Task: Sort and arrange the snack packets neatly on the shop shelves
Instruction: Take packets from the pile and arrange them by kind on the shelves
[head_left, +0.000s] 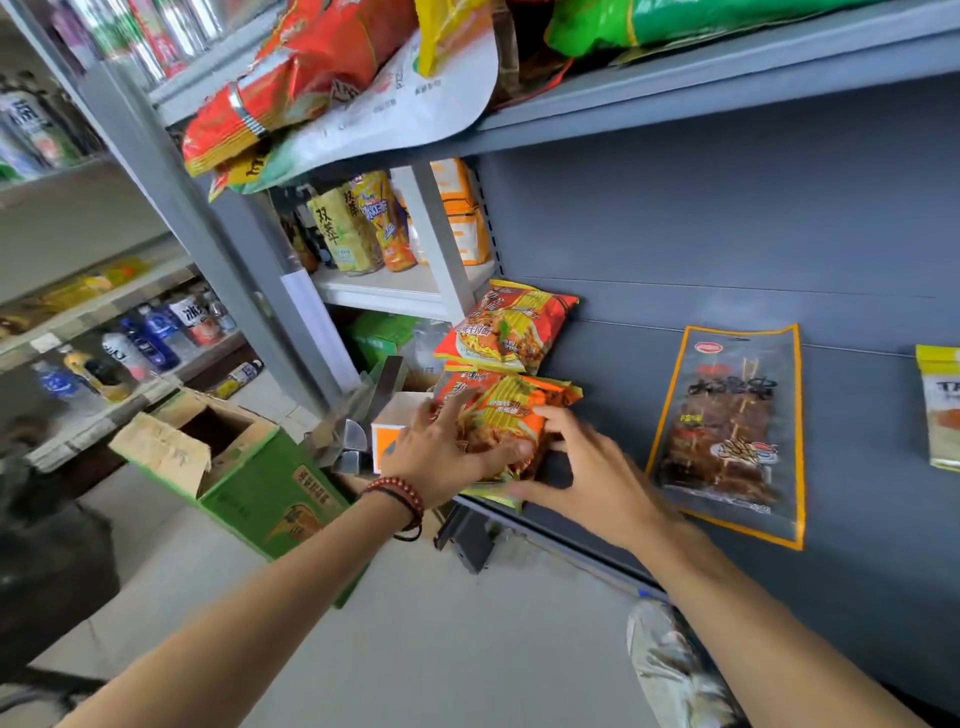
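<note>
Early-to-mid stage, by my read. Both hands are on the near orange noodle pkt (506, 415), at the left end of the grey shelf (857, 493), close to its front edge. Left hand (441, 457) lies over the pkt's left half, fingers splayed & fairly straight, thumb across its near part. It's pressing rather than clamping, as far as I can tell. Right hand (592, 478) is blurred: fingers apart, index tip touching the pkt's right edge, thumb down by a yellow pkt edge (493, 493) poking out underneath. Prob. a small stack being squared up.

Done so far: a 2nd orange pkt (511, 327) of the same kind sits just behind, farther in. Dark skewer pkt (727, 431) lies flat to the right, apart from the orange ones. A yellow-green pkt (939, 410) is further right, cut off by the frame.

Left to do, I'd judge: those pkts are unevenly spaced, no rows yet. Upper shelf (675, 98) is a jumble, with red-orange bags (291, 88), a white bag (405, 104) & a green bag (675, 26) lying crooked, some overhanging. Open green carton (249, 499) stands on the floor at left, contents not visible.
</note>
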